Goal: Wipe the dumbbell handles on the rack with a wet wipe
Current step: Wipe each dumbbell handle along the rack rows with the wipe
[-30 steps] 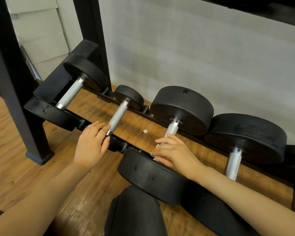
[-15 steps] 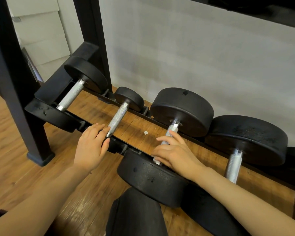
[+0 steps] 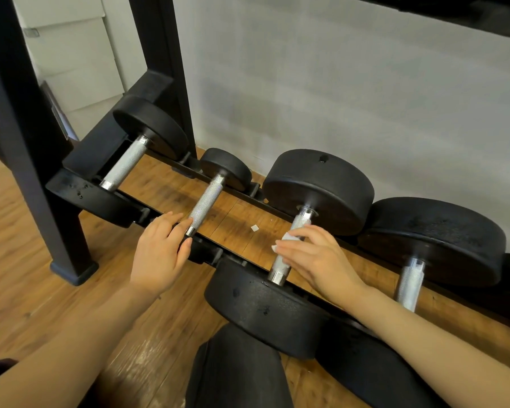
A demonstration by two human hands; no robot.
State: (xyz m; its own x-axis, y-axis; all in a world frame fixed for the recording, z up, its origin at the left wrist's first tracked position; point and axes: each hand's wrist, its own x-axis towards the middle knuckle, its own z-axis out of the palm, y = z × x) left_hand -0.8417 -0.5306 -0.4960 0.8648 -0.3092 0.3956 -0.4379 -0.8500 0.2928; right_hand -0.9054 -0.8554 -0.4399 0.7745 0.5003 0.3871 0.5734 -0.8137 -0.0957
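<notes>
1. I see my right hand [image 3: 315,257] on the third handle [image 3: 289,248] from the left post [image 3: 21,136] of the rack [image 3: 80,189]. Its grip is curled over a white wet wipe [image 3: 287,238] and holds it against the metal bar.
2. My left hand [image 3: 159,254] rests on the near end of the second dumbbell [image 3: 205,203] from that post. Its fingers are fairly straight and hold nothing.
3. The first handle [image 3: 124,166], right beside the post, is bare. So is the fourth handle [image 3: 409,282], farthest from it.
4. A tiny white scrap [image 3: 254,227] lies on the wood floor [image 3: 27,290] under the rack, between the second and third handles.
5. I think the wipe could slip out, because only a small part peeks from under my fingers.
6. The bar looks rough, so it may tear the wipe if I rub hard.
7. The third dumbbell might roll if I push sideways, and its big black end sits close to my wrist.
</notes>
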